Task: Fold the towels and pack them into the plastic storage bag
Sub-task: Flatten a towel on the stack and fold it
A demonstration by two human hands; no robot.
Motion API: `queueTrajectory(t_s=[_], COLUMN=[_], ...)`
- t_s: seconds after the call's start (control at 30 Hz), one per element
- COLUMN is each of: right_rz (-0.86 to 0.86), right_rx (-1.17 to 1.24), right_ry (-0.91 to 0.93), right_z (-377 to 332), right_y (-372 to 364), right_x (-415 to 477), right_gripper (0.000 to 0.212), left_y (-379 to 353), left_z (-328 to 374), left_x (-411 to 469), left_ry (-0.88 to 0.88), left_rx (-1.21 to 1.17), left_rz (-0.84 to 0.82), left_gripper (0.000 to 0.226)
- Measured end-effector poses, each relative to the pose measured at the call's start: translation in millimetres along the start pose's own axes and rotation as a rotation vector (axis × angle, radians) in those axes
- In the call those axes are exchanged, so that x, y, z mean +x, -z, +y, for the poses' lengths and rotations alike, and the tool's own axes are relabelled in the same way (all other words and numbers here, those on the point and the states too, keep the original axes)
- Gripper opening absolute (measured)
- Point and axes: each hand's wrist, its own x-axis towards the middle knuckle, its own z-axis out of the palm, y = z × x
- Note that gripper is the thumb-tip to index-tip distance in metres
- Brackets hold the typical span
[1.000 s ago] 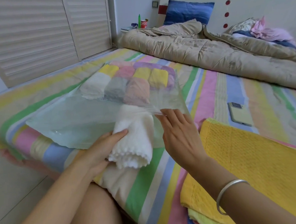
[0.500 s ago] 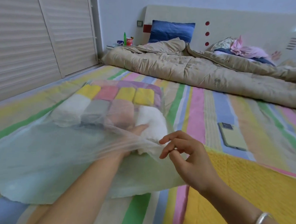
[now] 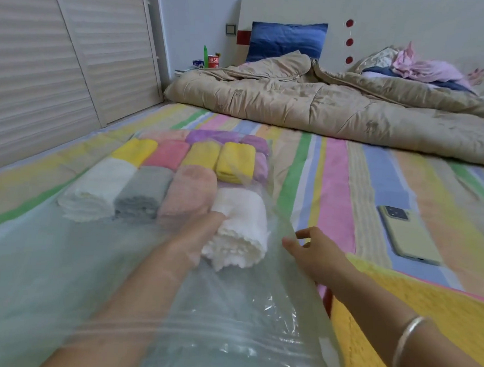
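Note:
The clear plastic storage bag (image 3: 60,257) lies on the striped bed and holds several rolled towels in rows: yellow and pink ones (image 3: 169,153) at the back, then white, grey (image 3: 143,194) and pink ones. My left hand (image 3: 194,243) reaches inside the bag and grips a white rolled towel (image 3: 241,228), which lies right beside the pink roll. At the bag's right edge, my right hand (image 3: 313,253) pinches the film. The bag's zip strip (image 3: 225,338) lies over my left forearm.
A flat yellow towel (image 3: 425,322) lies at the right, under my right arm. A phone (image 3: 407,236) rests on the sheet beyond it. A beige quilt (image 3: 324,109) crosses the bed's far end. Slatted doors (image 3: 44,57) stand along the left.
My left hand pushed the white towel from outside the bag's mouth deep inside, up against the pink roll. My right hand kept the bag's edge while the view moved forward.

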Motion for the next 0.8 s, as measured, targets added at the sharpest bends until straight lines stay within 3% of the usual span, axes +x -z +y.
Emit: queueTrajectory(t_s=[0.17,0.27,0.37,0.47,0.6,0.7,0.8], right_rz=[-0.023,-0.034,-0.056,-0.076,-0.099,-0.088,-0.088], right_rx=[0.208,0.302,0.303,0.288,0.336,0.384,0.374], right_ry=[0.072,0.099,0.114,0.117,0.093,0.102,0.123], right_z=[3.2,1.3,-1.0,3.1,13.7,15.4,15.2], right_y=[-3.2,4.7,8.6,4.6,-2.1,-4.3,-6.6], right_x=[-14.6,-23.7,-27.4,-30.1,-31.8,-31.1,-28.8], right_gripper=[0.011,0.008,0.007,0.006,0.007,0.008,0.006], left_y=[-9.5,-18.5,-29.1,-29.6,-24.8,-29.0,-37.0], left_z=[-6.4,1.7,14.0,20.1,19.4,24.7,12.1], left_x=[5.7,18.1,34.6,53.6,59.7,37.9,21.3], left_ry=[-0.019,-0.086,-0.113,-0.204,-0.432,-0.588,-0.904], left_rx=[-0.219,-0.321,-0.214,0.043,0.67,0.892,1.129], left_rz=[-0.132,-0.091,-0.011,0.039,0.249,0.413,0.349], left_gripper=[0.024,0.07,0.058,0.08,0.065,0.059,0.055])
